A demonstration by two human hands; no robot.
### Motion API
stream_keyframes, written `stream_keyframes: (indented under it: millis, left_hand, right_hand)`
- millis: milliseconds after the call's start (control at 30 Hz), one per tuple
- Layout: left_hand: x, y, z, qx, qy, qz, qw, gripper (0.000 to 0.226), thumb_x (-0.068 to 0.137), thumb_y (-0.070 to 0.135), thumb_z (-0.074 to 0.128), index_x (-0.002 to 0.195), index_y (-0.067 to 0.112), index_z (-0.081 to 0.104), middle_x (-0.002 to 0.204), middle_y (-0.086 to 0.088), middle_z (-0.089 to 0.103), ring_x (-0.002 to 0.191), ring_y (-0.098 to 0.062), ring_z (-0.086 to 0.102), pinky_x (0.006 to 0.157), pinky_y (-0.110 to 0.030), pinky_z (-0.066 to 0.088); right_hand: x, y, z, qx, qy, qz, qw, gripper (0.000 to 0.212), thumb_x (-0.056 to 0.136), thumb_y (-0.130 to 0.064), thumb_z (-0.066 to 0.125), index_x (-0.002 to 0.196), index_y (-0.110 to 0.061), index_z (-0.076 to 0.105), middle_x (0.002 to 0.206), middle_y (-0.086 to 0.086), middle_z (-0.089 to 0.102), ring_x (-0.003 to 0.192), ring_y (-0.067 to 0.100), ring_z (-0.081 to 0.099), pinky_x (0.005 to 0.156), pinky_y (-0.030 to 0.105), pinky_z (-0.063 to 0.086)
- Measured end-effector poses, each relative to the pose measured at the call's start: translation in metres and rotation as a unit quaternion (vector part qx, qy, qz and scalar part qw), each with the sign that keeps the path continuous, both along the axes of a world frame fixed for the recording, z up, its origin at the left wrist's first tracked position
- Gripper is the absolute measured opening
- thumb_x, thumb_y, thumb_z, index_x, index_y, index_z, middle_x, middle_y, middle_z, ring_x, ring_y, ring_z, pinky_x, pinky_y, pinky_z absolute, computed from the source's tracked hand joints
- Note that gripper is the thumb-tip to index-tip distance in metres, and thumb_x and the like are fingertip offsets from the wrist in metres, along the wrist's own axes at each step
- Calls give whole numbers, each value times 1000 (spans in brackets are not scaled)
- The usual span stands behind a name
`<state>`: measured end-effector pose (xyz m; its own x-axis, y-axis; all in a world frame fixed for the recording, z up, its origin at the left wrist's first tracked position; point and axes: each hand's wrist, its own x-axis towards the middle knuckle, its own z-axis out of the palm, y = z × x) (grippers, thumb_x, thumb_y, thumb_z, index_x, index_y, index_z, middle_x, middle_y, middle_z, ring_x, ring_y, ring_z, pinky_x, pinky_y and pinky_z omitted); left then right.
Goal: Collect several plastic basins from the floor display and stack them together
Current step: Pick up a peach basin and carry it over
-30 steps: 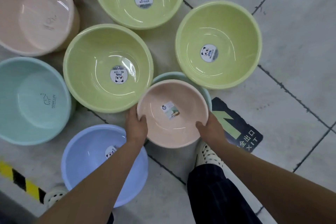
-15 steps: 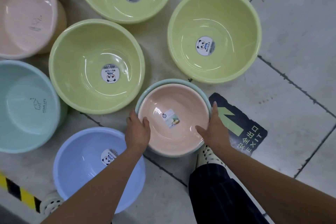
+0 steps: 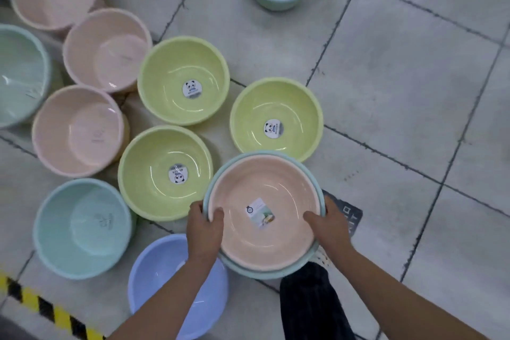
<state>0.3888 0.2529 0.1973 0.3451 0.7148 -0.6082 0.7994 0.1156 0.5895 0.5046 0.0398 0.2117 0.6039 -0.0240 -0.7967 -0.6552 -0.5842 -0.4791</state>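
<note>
Ok, pink basin (image 3: 262,218) sits nested in teal basin (image 3: 265,274) at lower centre of frame, left grip (image 3: 204,232) and right grip (image 3: 331,226) each curled over the stacked rims, green basin (image 3: 165,174) just left.

grey tiles (image 3: 400,91), striped hazard tape (image 3: 41,306), perhaps an exit sticker (image 3: 349,212)
</note>
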Motion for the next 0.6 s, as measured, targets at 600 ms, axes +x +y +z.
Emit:
stream_keyframes:
  millis: [600]
  left_hand:
    - [216,-73,415,27,-102,39,994,17,93,38,60,93,20,59,89,-2,65,84,-24,61,78,-40,49]
  right_hand:
    - [220,-74,426,144,-72,-37,986,32,89,-10,68,117,-20,58,104,4,68,90,20,66,68,32,52]
